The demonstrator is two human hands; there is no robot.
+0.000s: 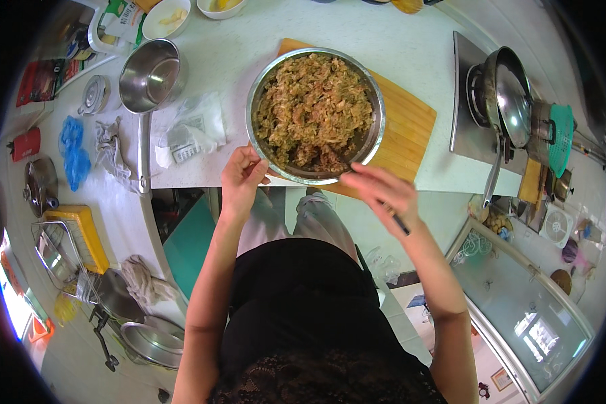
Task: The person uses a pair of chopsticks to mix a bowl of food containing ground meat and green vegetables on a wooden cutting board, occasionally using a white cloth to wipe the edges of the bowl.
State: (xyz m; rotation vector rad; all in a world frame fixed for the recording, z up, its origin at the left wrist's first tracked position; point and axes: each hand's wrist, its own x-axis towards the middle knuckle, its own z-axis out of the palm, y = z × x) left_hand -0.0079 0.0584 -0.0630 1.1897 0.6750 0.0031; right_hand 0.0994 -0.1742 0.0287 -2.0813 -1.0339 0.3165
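A wide steel bowl [253, 126] holds a chopped, minced filling [315, 103] of brown and greenish bits. It rests partly on a wooden cutting board [409, 123] near the counter's front edge. My left hand [243, 171] pinches the bowl's rim at the lower left. In my right hand [384, 194], slightly blurred, is a dark, thin utensil [398, 222], perhaps chopsticks. Its far end is sunk in the filling at the bowl's near side, where the mix looks darker and some of the bowl's inner wall shows.
Left of the bowl lie a white plastic bag [192, 134], a steel saucepan [154, 81] with its handle towards me, and a grey cloth [112, 149]. White bowls [166, 19] stand farther back. On the right, a wok [507, 96] sits on a gas stove [464, 121].
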